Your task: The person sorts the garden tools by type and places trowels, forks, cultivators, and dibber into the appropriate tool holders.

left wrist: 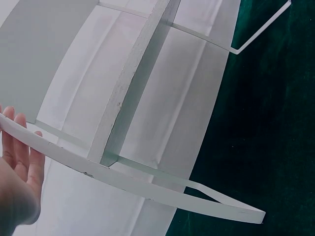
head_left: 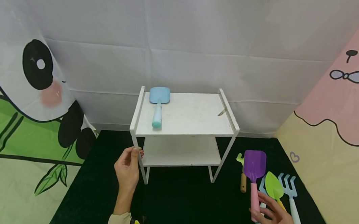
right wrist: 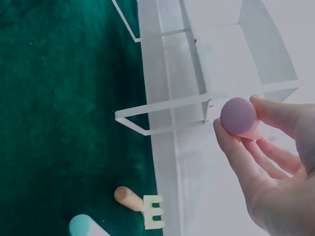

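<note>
Thumb and fingers of my left hand (head_left: 127, 170) pinch the front left leg of a small white two-tier shelf (head_left: 192, 114); the left wrist view has those fingers (left wrist: 22, 142) against the white frame. On the shelf's top, at the left, lies a light blue toy shovel (head_left: 159, 95), handle toward me. My right hand (head_left: 274, 212) holds a purple toy shovel (head_left: 255, 164) by its pink handle, blade pointing away, above other tools at the right. From the right wrist, the round end of that handle (right wrist: 238, 116) shows between thumb and fingers.
Beneath and beside the right hand lie a green trowel (head_left: 273, 185), a light blue rake (head_left: 290, 189), a partly hidden blue tool and a small green fork with a wooden handle (head_left: 242, 183). Dark green cloth (head_left: 178, 206) covers the ground; a white sheet (head_left: 193, 33) hangs behind the shelf.
</note>
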`<control>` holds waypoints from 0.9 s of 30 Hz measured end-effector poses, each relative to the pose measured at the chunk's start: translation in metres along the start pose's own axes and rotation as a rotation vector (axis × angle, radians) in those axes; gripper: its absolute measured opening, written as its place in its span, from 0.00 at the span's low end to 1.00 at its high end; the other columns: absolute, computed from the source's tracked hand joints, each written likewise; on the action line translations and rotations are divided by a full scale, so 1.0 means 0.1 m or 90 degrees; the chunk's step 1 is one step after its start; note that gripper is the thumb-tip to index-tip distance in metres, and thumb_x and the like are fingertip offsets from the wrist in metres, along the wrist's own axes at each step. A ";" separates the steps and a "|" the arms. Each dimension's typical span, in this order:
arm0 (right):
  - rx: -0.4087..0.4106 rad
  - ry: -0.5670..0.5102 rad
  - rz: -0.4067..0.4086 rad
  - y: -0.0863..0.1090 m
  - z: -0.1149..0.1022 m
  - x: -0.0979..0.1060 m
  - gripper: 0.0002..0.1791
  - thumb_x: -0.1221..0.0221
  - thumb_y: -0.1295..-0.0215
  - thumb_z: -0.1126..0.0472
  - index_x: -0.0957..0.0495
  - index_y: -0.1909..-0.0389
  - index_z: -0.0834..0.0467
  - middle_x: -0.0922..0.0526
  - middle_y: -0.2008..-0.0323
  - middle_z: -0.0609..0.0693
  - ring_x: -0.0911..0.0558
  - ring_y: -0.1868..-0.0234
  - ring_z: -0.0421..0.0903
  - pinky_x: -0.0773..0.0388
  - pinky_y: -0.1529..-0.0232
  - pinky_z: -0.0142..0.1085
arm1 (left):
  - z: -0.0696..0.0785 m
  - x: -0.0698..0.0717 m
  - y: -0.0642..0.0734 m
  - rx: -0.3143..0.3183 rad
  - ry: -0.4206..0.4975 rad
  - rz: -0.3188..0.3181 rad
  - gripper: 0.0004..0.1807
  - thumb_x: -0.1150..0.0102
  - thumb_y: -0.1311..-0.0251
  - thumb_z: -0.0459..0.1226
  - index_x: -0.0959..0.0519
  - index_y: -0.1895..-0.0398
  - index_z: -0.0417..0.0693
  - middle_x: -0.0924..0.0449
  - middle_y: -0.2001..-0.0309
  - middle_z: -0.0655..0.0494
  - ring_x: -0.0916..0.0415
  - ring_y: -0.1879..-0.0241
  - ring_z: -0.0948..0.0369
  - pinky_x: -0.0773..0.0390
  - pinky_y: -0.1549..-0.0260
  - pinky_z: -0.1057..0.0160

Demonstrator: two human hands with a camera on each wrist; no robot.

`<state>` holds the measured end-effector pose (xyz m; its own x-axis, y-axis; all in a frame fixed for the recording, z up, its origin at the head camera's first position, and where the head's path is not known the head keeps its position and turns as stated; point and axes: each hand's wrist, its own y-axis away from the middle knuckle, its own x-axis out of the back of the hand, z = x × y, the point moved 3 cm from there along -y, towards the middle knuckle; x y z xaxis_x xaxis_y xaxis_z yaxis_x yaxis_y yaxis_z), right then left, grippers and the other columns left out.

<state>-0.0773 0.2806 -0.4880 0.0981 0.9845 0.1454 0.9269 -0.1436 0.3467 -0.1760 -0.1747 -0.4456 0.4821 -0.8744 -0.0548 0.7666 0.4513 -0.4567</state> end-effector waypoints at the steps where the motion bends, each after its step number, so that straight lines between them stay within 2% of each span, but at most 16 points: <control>1: 0.008 -0.002 -0.001 0.02 -0.02 -0.01 0.45 0.26 0.40 0.59 0.38 0.25 0.57 0.33 0.28 0.61 0.16 0.43 0.58 0.15 0.49 0.46 | 0.00 0.00 0.00 0.002 0.001 0.001 0.08 0.47 0.25 0.28 0.18 0.56 0.31 0.14 0.61 0.42 0.16 0.62 0.67 0.20 0.54 0.74; 8: 0.066 0.008 -0.005 0.11 -0.13 -0.05 0.41 0.27 0.39 0.62 0.36 0.27 0.57 0.24 0.40 0.44 0.13 0.48 0.51 0.14 0.52 0.45 | 0.01 0.00 -0.01 0.017 0.008 0.000 0.09 0.46 0.24 0.31 0.18 0.56 0.32 0.14 0.61 0.48 0.16 0.61 0.66 0.20 0.54 0.73; 11: 0.099 0.028 -0.008 0.16 -0.19 -0.09 0.40 0.29 0.38 0.64 0.36 0.27 0.59 0.24 0.43 0.40 0.13 0.50 0.49 0.14 0.54 0.44 | 0.01 -0.01 0.00 0.021 0.004 0.001 0.09 0.47 0.24 0.30 0.18 0.56 0.31 0.14 0.62 0.48 0.16 0.61 0.66 0.20 0.54 0.73; 14: 0.127 0.053 -0.005 0.22 -0.27 -0.13 0.38 0.29 0.37 0.64 0.35 0.28 0.59 0.24 0.43 0.41 0.12 0.51 0.47 0.13 0.55 0.43 | 0.05 -0.02 0.00 0.023 0.000 0.003 0.09 0.47 0.24 0.29 0.19 0.56 0.30 0.14 0.62 0.47 0.17 0.62 0.68 0.20 0.54 0.74; 16: 0.143 0.067 -0.006 0.26 -0.32 -0.16 0.38 0.30 0.36 0.63 0.35 0.28 0.59 0.24 0.42 0.43 0.12 0.51 0.48 0.13 0.56 0.42 | 0.13 -0.03 0.01 0.023 -0.003 0.004 0.09 0.48 0.24 0.28 0.19 0.57 0.28 0.14 0.62 0.46 0.17 0.62 0.68 0.20 0.55 0.75; 20: 0.152 0.072 -0.014 0.30 -0.42 -0.20 0.38 0.30 0.37 0.64 0.34 0.28 0.59 0.25 0.39 0.51 0.12 0.51 0.50 0.13 0.57 0.42 | 0.26 -0.05 0.01 0.028 -0.004 -0.001 0.10 0.49 0.24 0.27 0.20 0.57 0.25 0.15 0.63 0.46 0.17 0.62 0.68 0.20 0.55 0.74; 23: 0.161 0.074 -0.021 0.32 -0.50 -0.22 0.37 0.29 0.37 0.64 0.33 0.28 0.58 0.25 0.39 0.53 0.12 0.51 0.50 0.13 0.57 0.41 | 0.17 -0.04 0.00 0.025 -0.005 -0.001 0.10 0.48 0.24 0.28 0.20 0.56 0.27 0.14 0.63 0.50 0.17 0.62 0.68 0.20 0.54 0.74; 27: 0.188 0.087 -0.024 0.38 -0.60 -0.27 0.36 0.29 0.37 0.65 0.32 0.29 0.58 0.21 0.42 0.44 0.12 0.52 0.50 0.13 0.57 0.41 | 0.02 -0.01 -0.01 0.015 -0.002 -0.003 0.10 0.48 0.24 0.29 0.19 0.56 0.29 0.14 0.62 0.54 0.17 0.61 0.67 0.21 0.54 0.75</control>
<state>-0.0664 0.2422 -0.4234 0.0302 0.9633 0.2667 0.9960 -0.0515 0.0731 -0.1762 -0.1737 -0.4436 0.4796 -0.8760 -0.0506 0.7784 0.4514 -0.4364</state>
